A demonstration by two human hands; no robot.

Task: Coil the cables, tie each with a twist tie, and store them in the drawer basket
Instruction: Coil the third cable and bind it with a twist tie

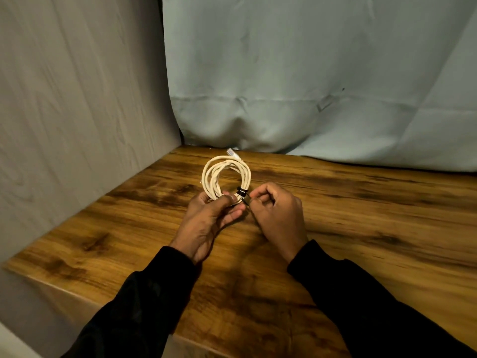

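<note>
Cream, springy cable coil (pixel 226 177), held just above the left hand (pixel 206 220), gripped at its near edge; black twist tie (pixel 242 193) wrapped beside that thumb, ends pinched by the right hand (pixel 277 215); probably light, apt to unwind; best clamped beside the tie.

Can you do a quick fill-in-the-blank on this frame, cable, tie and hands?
1. The coiled cable is ____ in colour.
2. The left hand grips the ____.
3. The right hand pinches the black ____ wrapped round the coil.
4. Everything is held above a ____ table.

Missing: white; cable; twist tie; wooden
</note>
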